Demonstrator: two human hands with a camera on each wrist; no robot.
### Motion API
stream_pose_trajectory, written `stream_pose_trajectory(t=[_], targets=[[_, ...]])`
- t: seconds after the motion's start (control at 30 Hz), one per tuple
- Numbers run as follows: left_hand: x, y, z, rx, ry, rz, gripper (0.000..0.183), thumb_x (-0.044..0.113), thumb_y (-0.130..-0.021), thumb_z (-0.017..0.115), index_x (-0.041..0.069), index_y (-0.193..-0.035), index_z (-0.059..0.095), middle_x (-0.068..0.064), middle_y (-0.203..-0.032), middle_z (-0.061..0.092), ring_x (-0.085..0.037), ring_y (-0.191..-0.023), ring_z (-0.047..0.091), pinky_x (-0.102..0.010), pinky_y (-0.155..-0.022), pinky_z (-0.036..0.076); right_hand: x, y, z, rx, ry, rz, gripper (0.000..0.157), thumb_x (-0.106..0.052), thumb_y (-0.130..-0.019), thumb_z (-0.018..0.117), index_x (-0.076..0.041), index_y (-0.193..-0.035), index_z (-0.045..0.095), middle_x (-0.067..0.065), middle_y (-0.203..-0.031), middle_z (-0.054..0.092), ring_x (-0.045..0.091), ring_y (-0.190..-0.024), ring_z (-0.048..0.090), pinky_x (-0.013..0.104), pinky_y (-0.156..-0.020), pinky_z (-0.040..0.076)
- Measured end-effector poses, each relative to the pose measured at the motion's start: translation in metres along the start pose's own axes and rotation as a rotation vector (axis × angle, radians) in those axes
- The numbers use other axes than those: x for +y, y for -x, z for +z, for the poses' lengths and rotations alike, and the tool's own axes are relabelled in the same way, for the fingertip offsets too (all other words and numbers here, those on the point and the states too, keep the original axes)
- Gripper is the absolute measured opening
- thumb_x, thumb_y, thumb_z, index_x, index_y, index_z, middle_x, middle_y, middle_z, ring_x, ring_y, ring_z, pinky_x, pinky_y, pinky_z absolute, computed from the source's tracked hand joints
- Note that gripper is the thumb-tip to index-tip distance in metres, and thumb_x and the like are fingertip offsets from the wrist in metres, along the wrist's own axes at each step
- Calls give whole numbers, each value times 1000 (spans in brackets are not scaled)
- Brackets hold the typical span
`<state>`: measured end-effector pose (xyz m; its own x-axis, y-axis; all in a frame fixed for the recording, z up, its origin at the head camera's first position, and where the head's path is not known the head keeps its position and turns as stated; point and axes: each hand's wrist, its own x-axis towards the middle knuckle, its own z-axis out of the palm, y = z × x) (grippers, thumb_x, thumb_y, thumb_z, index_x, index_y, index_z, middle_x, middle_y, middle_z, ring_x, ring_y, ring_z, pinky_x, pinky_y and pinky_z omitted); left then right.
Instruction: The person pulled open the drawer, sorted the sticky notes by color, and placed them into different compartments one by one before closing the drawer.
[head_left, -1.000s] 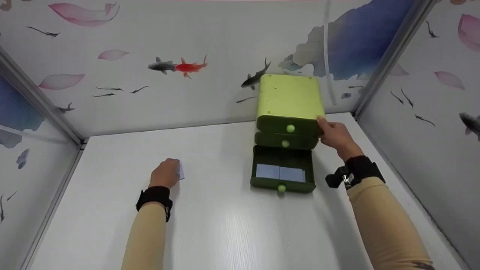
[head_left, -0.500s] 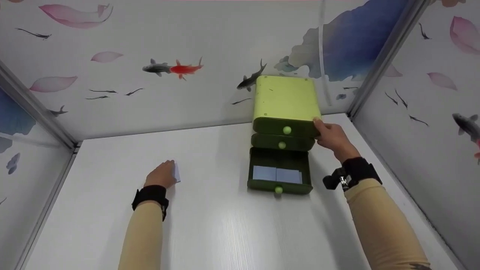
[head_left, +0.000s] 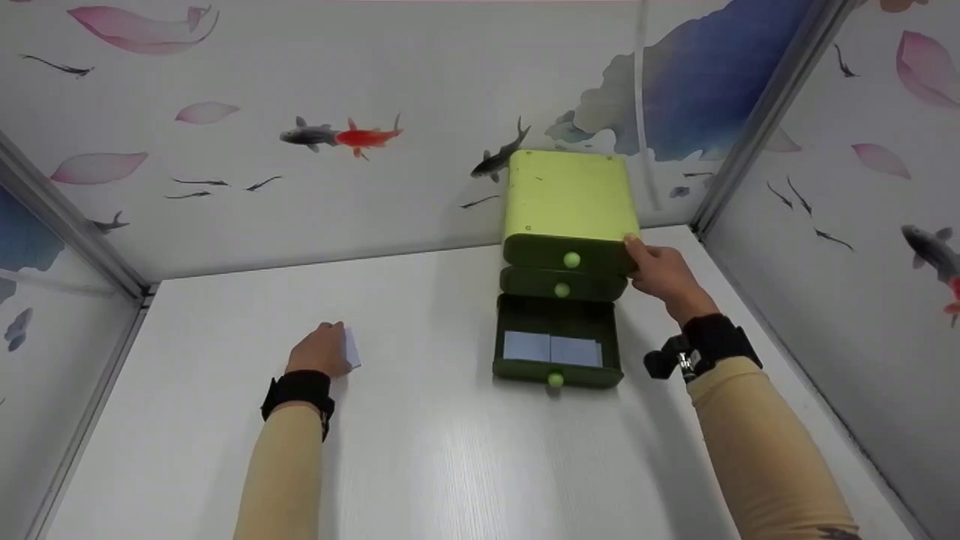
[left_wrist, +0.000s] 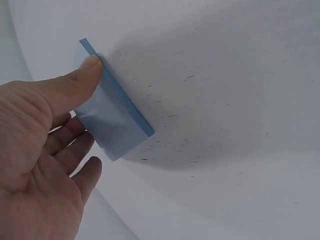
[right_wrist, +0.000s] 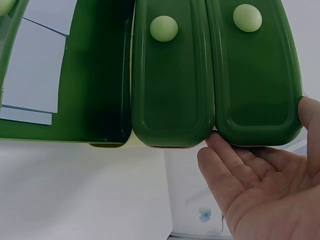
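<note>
A pad of blue sticky notes (left_wrist: 117, 110) is pinched by my left hand (head_left: 319, 350), thumb along its darker edge, at the left of the white table. In the left wrist view the fingers behind the pad are partly hidden. A small drawer cabinet (head_left: 570, 193) with a lime-green shell and dark green drawers stands at the back right. My right hand (head_left: 664, 276) holds its front right corner, thumb at the top edge and fingers along the side. The bottom drawer (head_left: 559, 310) is pulled out; light blue pads (right_wrist: 37, 65) lie side by side in it.
The two upper drawers (right_wrist: 172, 90) are pushed in, each with a round pale green knob (right_wrist: 164, 28). White table surface (head_left: 427, 420) spreads between the hands and in front. Patterned wall panels (head_left: 420, 67) rise behind and at both sides.
In the head view the whole scene has shifted slightly left as the camera turned. Both hands keep their holds, and the drawer stays out.
</note>
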<state>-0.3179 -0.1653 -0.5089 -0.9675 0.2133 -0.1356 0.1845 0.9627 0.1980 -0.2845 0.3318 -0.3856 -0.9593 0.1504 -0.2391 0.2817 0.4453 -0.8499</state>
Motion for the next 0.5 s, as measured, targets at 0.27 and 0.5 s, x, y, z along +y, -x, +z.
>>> stream_pose_trajectory(t=[0.27, 0.5], targets=[[3, 4, -5, -11, 7, -24, 63, 15, -79, 78, -15, -127, 51, -33, -118, 52, -46, -104, 59, -54, -89, 52, 0, 1, 0, 9, 2, -17, 79, -62, -97, 34, 5, -138, 44, 9, -112, 49, 8, -91, 52, 21, -87, 45], [3, 2, 0, 60, -32, -28, 63, 18, -76, 81, -13, -122, 52, -33, -114, 54, -47, -102, 60, -56, -87, 52, 2, 0, 1, 18, 1, -13, 83, -63, -97, 34, 4, -145, 40, 18, -126, 49, 16, -103, 54, 29, -97, 46]])
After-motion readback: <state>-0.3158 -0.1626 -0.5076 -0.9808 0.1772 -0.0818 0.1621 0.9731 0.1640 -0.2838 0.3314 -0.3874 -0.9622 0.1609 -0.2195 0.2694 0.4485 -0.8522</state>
